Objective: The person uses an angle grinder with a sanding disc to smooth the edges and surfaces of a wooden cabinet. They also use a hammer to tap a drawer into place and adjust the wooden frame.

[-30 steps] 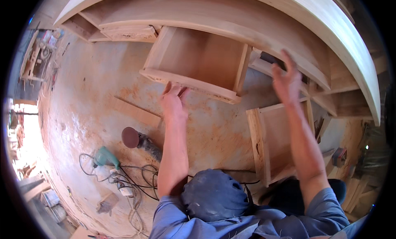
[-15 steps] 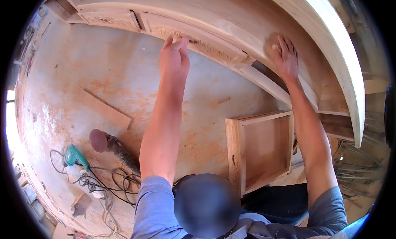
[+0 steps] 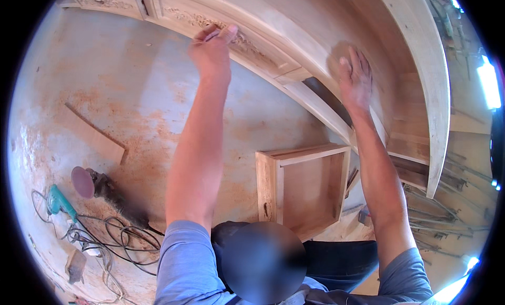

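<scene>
My left hand (image 3: 211, 55) is at the carved drawer front (image 3: 258, 51) of a long, bare wooden cabinet (image 3: 294, 28). Its fingers are curled and pinched against the thumb over the carving. What lies between them, if anything, is hidden. Further right, my right hand (image 3: 356, 81) rests palm down with fingers outstretched on the cabinet's smooth inner surface, and holds nothing. Below and between my forearms stands a pulled-out wooden drawer (image 3: 310, 192), tilted up on its side.
A sander with a round disc (image 3: 83, 182) lies on the dusty floor at left, beside a green power tool (image 3: 60, 202) and tangled cords (image 3: 123, 236). A thin wooden board (image 3: 94, 134) lies above them. Metal rods (image 3: 439, 221) are at right.
The whole view has shifted, so the cabinet and floor things sit further left. My left hand has slid a little rightward along the carving with its wrist more bent. My right hand stays on the wood.
</scene>
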The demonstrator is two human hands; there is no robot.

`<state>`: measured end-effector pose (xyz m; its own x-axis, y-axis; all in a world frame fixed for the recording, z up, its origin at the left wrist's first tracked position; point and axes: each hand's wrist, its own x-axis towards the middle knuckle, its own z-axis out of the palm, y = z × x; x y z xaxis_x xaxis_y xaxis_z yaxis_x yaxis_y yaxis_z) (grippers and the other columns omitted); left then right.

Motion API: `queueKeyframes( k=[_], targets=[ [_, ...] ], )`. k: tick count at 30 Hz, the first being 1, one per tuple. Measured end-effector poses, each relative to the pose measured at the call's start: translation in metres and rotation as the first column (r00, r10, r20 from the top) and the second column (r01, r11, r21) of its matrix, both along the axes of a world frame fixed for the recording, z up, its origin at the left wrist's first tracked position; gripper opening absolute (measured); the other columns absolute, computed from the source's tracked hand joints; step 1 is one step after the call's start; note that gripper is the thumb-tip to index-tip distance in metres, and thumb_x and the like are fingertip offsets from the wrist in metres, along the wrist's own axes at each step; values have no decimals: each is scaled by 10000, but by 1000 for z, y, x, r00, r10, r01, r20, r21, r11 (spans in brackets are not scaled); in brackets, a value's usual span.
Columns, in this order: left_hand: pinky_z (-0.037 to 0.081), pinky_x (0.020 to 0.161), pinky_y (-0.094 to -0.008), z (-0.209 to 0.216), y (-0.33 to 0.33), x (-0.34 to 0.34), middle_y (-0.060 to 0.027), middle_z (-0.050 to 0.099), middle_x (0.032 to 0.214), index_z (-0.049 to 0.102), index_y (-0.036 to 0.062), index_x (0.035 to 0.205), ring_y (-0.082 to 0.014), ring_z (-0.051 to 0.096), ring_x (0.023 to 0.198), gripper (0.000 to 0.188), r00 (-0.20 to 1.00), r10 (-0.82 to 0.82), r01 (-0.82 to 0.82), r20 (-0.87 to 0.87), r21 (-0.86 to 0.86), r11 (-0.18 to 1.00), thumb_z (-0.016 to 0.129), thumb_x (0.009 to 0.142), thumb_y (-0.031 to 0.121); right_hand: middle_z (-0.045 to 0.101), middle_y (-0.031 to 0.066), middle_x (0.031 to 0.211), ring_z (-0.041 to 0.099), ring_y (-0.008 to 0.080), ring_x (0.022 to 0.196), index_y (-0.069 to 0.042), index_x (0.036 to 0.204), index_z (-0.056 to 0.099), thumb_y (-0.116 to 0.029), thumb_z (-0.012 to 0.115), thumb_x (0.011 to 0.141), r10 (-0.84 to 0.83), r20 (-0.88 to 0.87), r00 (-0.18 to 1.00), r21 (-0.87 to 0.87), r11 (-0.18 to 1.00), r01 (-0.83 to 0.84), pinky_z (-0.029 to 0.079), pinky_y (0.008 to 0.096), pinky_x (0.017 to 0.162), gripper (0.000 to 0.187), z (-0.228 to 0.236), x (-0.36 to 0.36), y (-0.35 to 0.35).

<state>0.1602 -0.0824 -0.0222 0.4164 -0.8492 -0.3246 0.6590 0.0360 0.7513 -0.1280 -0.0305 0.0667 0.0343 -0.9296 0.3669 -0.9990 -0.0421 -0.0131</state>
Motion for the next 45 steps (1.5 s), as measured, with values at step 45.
queueKeyframes(
  k=[45],
  targets=[
    [550,898,-371,-70,334,29,-185,648,1307,525,-23,1427,-238,660,1090,671,389,-909,843,149,340,416,790,893,285,533,183,1448,536,389,1300,-37,1488,430,-245,634,960,-625,779,61,449,622,641,446,503,1056,603,-112,-106,452]
  ],
)
